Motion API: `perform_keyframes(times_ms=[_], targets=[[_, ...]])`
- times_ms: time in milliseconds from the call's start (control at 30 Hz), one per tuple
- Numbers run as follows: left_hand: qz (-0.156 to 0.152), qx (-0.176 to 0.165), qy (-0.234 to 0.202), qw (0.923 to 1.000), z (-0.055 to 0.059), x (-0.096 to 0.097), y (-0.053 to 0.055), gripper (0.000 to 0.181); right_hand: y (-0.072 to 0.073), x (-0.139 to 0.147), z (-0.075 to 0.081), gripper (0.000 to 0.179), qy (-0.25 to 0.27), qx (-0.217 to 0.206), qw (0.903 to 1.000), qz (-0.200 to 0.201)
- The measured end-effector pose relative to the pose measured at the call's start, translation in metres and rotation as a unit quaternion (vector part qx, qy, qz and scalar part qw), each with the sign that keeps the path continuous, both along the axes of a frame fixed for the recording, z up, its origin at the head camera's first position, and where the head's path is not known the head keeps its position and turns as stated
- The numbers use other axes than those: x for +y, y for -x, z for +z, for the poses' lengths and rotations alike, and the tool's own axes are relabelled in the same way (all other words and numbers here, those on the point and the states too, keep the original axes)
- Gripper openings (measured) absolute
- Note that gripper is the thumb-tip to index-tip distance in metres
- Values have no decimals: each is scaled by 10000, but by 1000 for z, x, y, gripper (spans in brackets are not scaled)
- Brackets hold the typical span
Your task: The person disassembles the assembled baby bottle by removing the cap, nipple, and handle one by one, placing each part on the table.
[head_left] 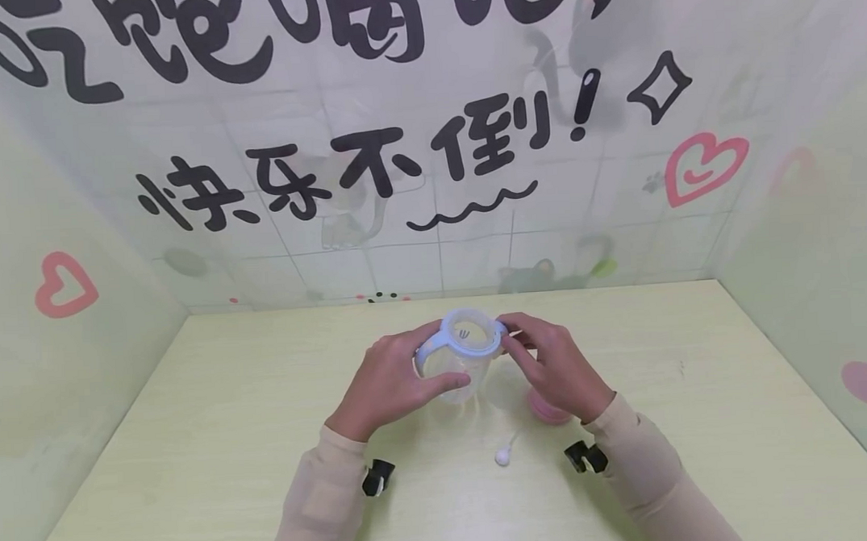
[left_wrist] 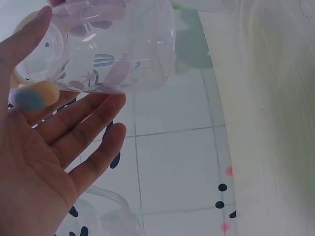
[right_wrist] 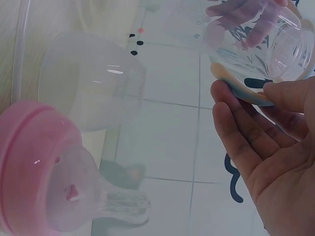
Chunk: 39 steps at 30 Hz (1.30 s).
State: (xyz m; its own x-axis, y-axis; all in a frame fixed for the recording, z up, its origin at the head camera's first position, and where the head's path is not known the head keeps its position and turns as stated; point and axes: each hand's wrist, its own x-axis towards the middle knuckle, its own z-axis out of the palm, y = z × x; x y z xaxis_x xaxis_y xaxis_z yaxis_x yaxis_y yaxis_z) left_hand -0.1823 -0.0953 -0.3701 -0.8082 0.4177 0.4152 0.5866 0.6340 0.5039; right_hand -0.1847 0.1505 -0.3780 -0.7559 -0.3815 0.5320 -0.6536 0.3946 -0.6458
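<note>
A clear baby bottle [head_left: 476, 375] with printed figures stands between my hands, its open mouth facing up. Around its neck sits a light blue two-handled ring [head_left: 473, 352]. My left hand [head_left: 389, 385] holds the bottle from the left, thumb across the front and fingers behind. In the left wrist view one handle [left_wrist: 37, 96] lies between thumb and fingers. My right hand [head_left: 560, 368] pinches the other handle [right_wrist: 242, 92] between thumb and fingertips.
Below my right hand lies a pink collar [head_left: 548, 409] with a clear nipple [right_wrist: 74, 189]. Close by stands a translucent cap [right_wrist: 91, 81]. A thin straw [right_wrist: 20, 54] ends in a white weighted tip [head_left: 502, 457]. Printed wall panels border the pale table [head_left: 252, 440].
</note>
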Motion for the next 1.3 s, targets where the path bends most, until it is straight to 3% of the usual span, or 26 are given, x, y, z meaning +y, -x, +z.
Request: perform_keyframes(times_ms=[600, 867, 1300], targets=[[-103, -157, -118, 9998, -2, -1, -1, 60, -5, 9, 15, 21, 206, 379, 9989, -199], [34, -279, -3, 9996, -2, -3, -1, 62, -10, 15, 22, 21, 189, 471, 9983, -301], [213, -221, -14, 9995, -4, -8, 1, 61, -20, 28, 15, 23, -170, 358, 9990, -207]])
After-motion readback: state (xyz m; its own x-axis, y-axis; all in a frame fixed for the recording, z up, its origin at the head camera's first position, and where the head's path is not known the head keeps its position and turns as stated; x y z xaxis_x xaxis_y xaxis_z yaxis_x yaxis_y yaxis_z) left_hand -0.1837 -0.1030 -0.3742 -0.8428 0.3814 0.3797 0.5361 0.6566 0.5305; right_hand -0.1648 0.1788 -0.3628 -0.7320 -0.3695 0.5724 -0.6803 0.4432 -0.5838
